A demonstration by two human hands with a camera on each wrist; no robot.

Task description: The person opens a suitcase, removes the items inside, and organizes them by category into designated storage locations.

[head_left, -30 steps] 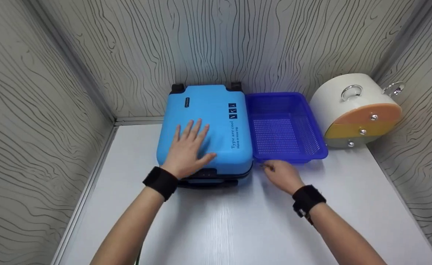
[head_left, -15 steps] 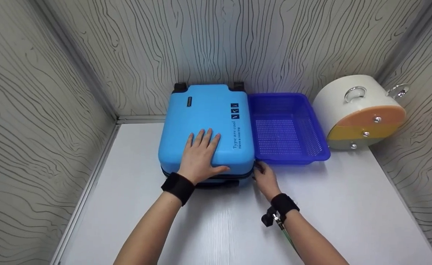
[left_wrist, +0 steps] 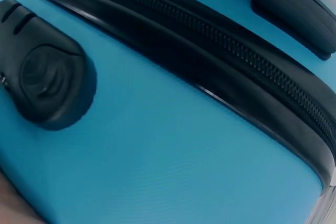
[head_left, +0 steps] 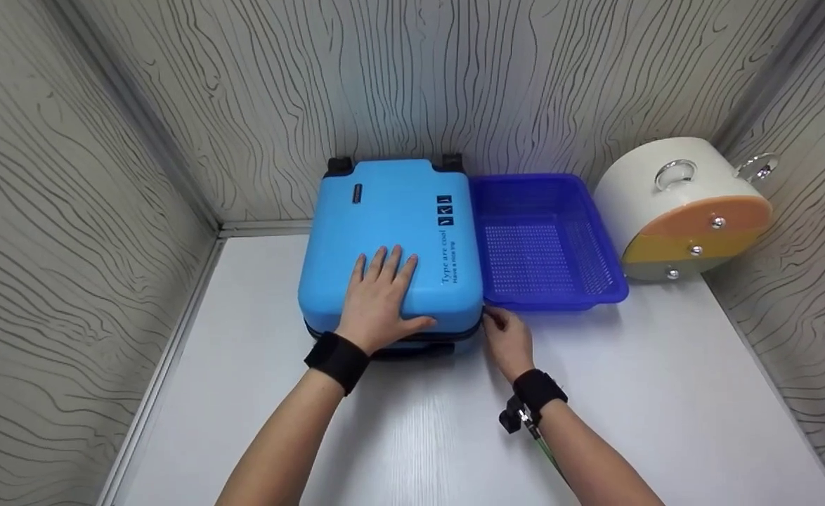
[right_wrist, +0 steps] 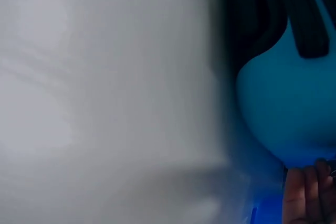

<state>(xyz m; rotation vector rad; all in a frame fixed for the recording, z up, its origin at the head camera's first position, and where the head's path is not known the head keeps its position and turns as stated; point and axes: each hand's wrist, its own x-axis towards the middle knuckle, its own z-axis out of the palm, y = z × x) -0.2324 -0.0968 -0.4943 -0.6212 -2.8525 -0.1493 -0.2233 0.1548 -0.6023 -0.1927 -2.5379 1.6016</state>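
A blue hard-shell suitcase (head_left: 391, 218) lies flat, its wheels toward the back wall. My left hand (head_left: 377, 302) rests on its lid near the front edge, fingers straight and spread. In the left wrist view, a black-edged zipper (left_wrist: 231, 45) runs along the suitcase's side, its teeth meshed where visible. At the suitcase's front right corner, my right hand (head_left: 509, 344) has curled fingers and pinches what looks like the zipper pull. The fingers mostly hide it; only a small dark, shiny bit shows beside the fingers (right_wrist: 295, 192) in the right wrist view.
A blue-purple plastic basket (head_left: 551, 304) stands against the suitcase's right side, just behind my right hand. Beyond it, a white round drum-shaped box (head_left: 641, 176) with a striped front and clear handles sits in the corner. Wood-grain walls enclose the white table (head_left: 412, 436).
My right hand has moved left from in front of the basket to the suitcase's corner. My left hand has slid toward the front right on the lid and stayed there over the last half second.
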